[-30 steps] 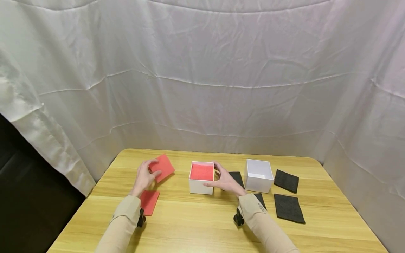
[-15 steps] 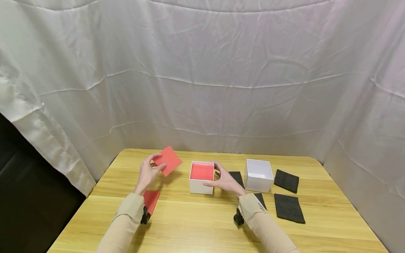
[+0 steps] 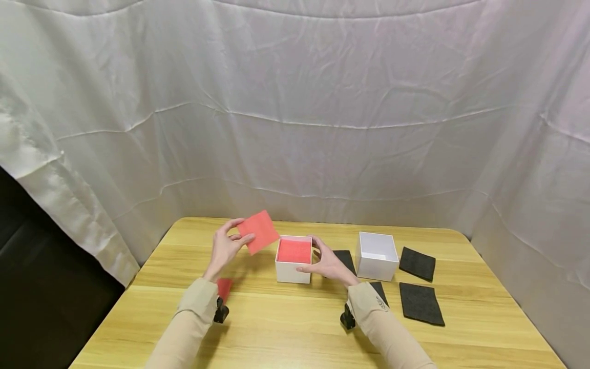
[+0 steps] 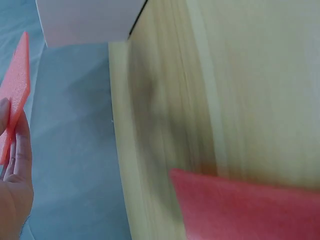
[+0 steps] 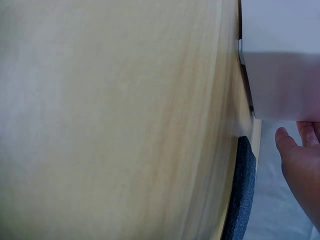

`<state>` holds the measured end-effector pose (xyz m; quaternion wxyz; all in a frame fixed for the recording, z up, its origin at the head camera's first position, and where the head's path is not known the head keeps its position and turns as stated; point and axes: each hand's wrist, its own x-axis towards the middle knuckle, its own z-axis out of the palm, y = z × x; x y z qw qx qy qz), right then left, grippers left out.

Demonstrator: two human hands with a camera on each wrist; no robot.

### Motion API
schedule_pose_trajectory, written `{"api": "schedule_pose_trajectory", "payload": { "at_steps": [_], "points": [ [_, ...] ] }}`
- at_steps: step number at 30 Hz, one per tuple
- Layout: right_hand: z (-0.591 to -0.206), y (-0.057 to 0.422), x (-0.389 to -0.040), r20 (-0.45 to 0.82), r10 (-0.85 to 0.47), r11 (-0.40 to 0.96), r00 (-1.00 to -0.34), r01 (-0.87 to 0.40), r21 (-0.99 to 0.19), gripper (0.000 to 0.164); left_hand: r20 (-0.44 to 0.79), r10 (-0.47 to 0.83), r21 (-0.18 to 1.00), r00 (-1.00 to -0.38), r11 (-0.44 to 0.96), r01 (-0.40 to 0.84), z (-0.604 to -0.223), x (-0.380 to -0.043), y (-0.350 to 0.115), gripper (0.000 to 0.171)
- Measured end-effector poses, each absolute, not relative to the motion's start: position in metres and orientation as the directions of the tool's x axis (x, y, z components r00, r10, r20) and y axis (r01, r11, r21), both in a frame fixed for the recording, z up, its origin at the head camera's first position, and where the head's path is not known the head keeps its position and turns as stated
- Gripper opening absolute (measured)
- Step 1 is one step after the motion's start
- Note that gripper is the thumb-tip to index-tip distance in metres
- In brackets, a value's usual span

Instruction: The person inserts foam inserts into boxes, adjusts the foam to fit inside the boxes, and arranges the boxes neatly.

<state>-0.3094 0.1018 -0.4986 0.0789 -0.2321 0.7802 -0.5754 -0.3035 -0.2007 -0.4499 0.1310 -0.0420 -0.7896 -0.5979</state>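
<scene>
My left hand [image 3: 226, 247] pinches a thin red foam square [image 3: 259, 232] between thumb and fingers, holding it tilted above the table, just left of a white box [image 3: 293, 273]. In the left wrist view the red foam square [image 4: 19, 82] shows edge-on in the fingers. That open-topped box contains red foam, visible below its rim. My right hand [image 3: 328, 264] grips the box's right side, thumb at the front corner and fingers at the back corner. Another red foam square [image 3: 224, 288] lies on the table, partly hidden under my left wrist.
A second open white box [image 3: 377, 266] stands to the right. Around it lie black foam squares [image 3: 420, 303], some partly covered by my right hand and arm. The wooden table [image 3: 276, 328] ends at a pale curtain [image 3: 322, 154] behind.
My left hand has lifted the red foam square off the table's left side and carried it rightward toward the box. My right hand and the boxes stay where they were.
</scene>
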Motion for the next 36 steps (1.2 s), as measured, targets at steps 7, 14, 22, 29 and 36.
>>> {"api": "schedule_pose_trajectory", "payload": {
  "at_steps": [7,14,22,29,36],
  "points": [
    [-0.500,0.102,-0.310,0.138,-0.444,0.238,-0.885,-0.265,-0.935,0.084,0.225,-0.052,0.953,-0.973,0.221,0.208,-0.448,-0.305,-0.189,0.052],
    [-0.499,0.102,-0.309,0.139,-0.444,0.228,-0.885,-0.261,-0.938,0.081,0.225,0.012,0.960,-0.974,0.171,0.223,-0.446,-0.305,-0.177,0.050],
    [-0.499,0.103,-0.309,0.128,-0.447,0.222,-0.885,-0.249,-0.943,0.079,0.215,0.069,0.959,-0.974,0.174,0.224,-0.446,-0.308,-0.165,0.049],
    [-0.499,0.103,-0.309,0.130,-0.449,0.208,-0.884,-0.245,-0.947,0.078,0.218,0.116,0.949,-0.969,0.206,0.239,-0.440,-0.306,-0.152,0.048],
    [-0.498,0.102,-0.308,0.142,-0.440,0.223,-0.887,-0.261,-0.939,0.078,0.248,0.138,0.924,-0.959,0.263,0.277,-0.443,-0.308,-0.144,0.049]
  ]
}}
